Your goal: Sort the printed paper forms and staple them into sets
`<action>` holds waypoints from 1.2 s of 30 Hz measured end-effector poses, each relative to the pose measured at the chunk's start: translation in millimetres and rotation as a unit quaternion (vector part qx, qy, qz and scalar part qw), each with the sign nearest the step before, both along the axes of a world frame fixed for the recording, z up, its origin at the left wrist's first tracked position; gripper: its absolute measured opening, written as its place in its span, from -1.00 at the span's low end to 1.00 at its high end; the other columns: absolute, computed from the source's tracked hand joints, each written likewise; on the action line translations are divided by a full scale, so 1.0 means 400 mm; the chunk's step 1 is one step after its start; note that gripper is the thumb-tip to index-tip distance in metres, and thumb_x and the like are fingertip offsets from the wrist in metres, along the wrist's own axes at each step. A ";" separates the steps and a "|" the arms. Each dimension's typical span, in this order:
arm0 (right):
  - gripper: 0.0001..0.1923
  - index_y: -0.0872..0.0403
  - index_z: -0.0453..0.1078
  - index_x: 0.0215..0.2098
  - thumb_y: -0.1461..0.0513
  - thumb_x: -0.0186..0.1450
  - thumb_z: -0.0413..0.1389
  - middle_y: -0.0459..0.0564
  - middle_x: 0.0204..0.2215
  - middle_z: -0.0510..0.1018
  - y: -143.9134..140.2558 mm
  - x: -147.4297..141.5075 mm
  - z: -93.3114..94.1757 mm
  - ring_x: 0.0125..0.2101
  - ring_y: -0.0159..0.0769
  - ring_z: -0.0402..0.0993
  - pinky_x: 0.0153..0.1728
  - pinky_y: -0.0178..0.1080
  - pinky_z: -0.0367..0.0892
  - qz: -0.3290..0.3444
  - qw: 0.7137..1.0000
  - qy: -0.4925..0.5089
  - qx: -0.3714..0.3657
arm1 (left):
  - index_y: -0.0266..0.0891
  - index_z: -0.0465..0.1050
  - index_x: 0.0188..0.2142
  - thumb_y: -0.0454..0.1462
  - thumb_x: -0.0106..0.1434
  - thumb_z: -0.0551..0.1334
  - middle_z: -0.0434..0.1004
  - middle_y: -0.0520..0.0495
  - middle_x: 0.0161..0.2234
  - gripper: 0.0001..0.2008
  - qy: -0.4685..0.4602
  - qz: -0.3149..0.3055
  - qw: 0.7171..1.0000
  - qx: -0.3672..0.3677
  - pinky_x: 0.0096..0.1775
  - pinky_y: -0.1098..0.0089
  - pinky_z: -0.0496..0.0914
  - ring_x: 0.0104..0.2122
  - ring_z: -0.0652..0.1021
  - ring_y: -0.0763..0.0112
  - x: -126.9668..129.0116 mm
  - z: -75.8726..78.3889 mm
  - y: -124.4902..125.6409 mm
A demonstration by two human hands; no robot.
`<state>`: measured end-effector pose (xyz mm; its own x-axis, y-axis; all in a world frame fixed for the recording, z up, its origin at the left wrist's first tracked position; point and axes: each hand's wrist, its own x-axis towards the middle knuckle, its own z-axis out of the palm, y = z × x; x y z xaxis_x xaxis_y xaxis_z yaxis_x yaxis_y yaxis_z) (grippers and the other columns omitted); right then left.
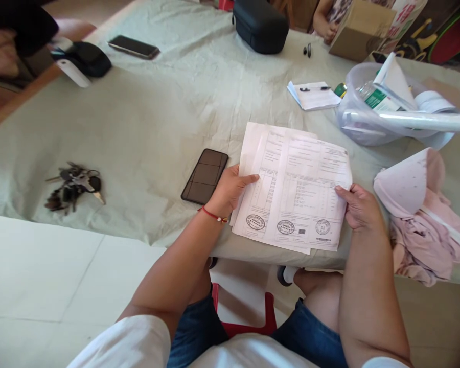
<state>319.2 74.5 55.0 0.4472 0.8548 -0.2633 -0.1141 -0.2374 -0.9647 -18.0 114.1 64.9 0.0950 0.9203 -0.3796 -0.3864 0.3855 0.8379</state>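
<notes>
My left hand (230,190) and right hand (358,207) grip the papers (295,189) by their edges, fingers closed on them, over the counter (145,122), beside a phone (205,176).

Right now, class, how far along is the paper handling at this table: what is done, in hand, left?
Done: the printed sheets are gathered into one overlapping stack. In hand: the left hand and right hand hold its side edges at the table edge. Left: the edges are uneven, still to square.
</notes>
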 end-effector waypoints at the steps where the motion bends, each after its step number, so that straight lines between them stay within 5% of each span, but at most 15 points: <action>1: -0.40 -0.01 0.61 -0.35 0.01 -0.27 0.69 -0.08 -0.33 0.77 0.000 -0.010 0.002 -0.37 -0.21 0.67 -0.33 -0.17 0.68 0.005 1.000 0.004 -0.007 | -0.29 0.65 -0.19 -0.33 -0.02 0.57 0.80 -0.25 -0.12 -0.65 -0.003 0.008 1.000 0.003 0.10 -0.11 0.61 -0.03 0.75 -0.14 0.006 -0.001 -0.005; 6: -0.29 0.03 0.57 -0.34 0.03 -0.37 0.72 -0.07 -0.31 0.77 0.002 -0.062 0.012 -0.33 -0.22 0.70 -0.25 -0.18 0.69 0.042 0.998 0.038 -0.037 | -0.25 0.56 0.01 -0.30 0.10 0.55 0.76 -0.23 0.00 -0.53 -0.031 0.041 0.998 0.024 0.10 0.05 0.59 0.00 0.72 0.04 0.038 -0.010 -0.024; 11: -0.30 0.03 0.49 -0.34 0.09 -0.34 0.71 -0.07 -0.34 0.75 0.003 -0.062 0.002 -0.35 -0.25 0.68 -0.29 -0.21 0.66 0.010 1.000 0.000 0.008 | -0.07 0.36 0.32 -0.38 0.23 0.38 0.62 0.06 -0.34 -0.33 0.064 0.063 0.995 0.048 -0.32 0.32 0.44 -0.42 0.58 0.34 0.029 -0.017 -0.014; 16: -0.47 -0.03 0.51 -0.32 0.13 -0.16 0.64 -0.08 -0.31 0.74 0.000 -0.031 -0.010 -0.32 -0.19 0.67 -0.31 -0.15 0.65 0.001 0.997 -0.058 0.041 | -0.20 0.61 -0.24 -0.43 0.22 0.25 0.39 0.06 -0.48 -0.81 0.185 -0.013 0.982 0.033 -0.42 0.37 0.12 -0.54 0.28 0.48 0.019 -0.004 -0.013; 20: -0.54 -0.08 0.56 -0.25 0.11 -0.04 0.60 -0.06 -0.22 0.76 -0.004 -0.025 -0.005 -0.22 -0.12 0.69 -0.20 -0.08 0.68 0.031 0.994 -0.080 0.070 | -0.20 0.58 -0.25 -0.33 0.30 0.29 0.54 -0.01 -0.34 -0.93 0.162 -0.047 0.985 0.034 -0.32 0.35 0.25 -0.37 0.45 0.39 0.027 0.014 -0.024; 27: -0.49 -0.08 0.56 -0.25 0.07 -0.09 0.62 -0.09 -0.23 0.74 0.006 -0.042 0.008 -0.21 -0.18 0.66 -0.09 -0.10 0.66 0.015 0.989 -0.084 0.120 | -0.24 0.62 -0.31 -0.05 0.24 0.46 0.70 -0.13 -0.26 -0.71 -0.003 -0.111 0.994 -0.026 -0.15 0.27 0.43 -0.23 0.61 0.26 0.015 0.024 -0.022; 31: -0.50 -0.05 0.54 -0.31 0.05 -0.10 0.62 -0.10 -0.28 0.72 0.008 -0.052 0.003 -0.27 -0.22 0.63 -0.19 -0.15 0.64 0.013 0.990 -0.084 0.111 | -0.27 0.59 -0.42 -0.21 0.04 0.58 0.68 -0.10 -0.35 -0.75 -0.023 -0.131 0.990 -0.037 -0.14 0.27 0.45 -0.30 0.61 0.32 0.012 0.019 -0.023; 36: -0.51 -0.02 0.51 -0.38 0.00 -0.08 0.62 -0.12 -0.37 0.67 0.003 -0.049 -0.004 -0.38 -0.27 0.57 -0.33 -0.19 0.59 0.001 0.995 -0.067 0.069 | -0.19 0.34 -0.51 -0.35 -0.04 0.60 0.57 0.01 -0.47 -0.60 -0.009 -0.055 0.997 -0.062 -0.33 0.32 0.42 -0.44 0.57 0.37 0.022 0.009 -0.029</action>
